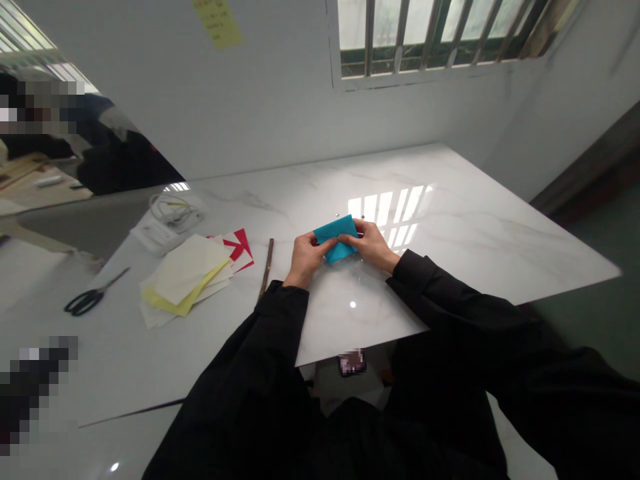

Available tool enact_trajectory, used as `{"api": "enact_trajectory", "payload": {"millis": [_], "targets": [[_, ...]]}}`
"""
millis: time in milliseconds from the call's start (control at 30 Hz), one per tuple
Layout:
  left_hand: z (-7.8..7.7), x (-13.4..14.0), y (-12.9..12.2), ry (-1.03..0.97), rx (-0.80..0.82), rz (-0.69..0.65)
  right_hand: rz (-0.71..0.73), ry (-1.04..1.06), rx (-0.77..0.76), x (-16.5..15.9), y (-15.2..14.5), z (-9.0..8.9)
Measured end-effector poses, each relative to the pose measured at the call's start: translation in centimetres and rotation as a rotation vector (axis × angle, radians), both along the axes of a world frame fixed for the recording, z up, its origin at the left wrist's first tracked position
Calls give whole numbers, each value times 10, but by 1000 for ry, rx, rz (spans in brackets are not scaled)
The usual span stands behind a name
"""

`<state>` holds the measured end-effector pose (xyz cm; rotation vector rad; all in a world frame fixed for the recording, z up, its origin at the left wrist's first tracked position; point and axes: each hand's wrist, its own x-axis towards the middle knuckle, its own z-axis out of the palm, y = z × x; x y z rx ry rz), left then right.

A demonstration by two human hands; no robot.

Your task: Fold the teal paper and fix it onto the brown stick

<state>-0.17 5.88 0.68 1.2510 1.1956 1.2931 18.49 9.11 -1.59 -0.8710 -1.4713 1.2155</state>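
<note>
A folded sheet of blue paper (342, 251) is held up between my two hands, over the white marbled table. My left hand (305, 257) grips its left edge, with the thumb pressed on the near face. On the other side, my right hand (374, 244) pinches the right edge, its thumb also lying on the paper's face. Both thumbs meet near the middle of the sheet. Most fingertips are hidden behind the paper. To the left of my left hand lies a thin brown stick (268, 267).
Left of the stick are a pile of cream and yellow paper sheets (187, 270), red paper pieces (243, 247), black-handled scissors (90, 300) and a white power strip (153, 233) with a coiled cable. A wall with a barred window (425, 40) stands behind the table (480, 233). Another person is at far left.
</note>
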Motion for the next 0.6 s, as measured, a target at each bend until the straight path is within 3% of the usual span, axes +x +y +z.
{"api": "enact_trajectory", "payload": {"millis": [600], "targets": [[1, 1, -2, -50, -16, -4, 72, 83, -178, 5, 0, 3]]}}
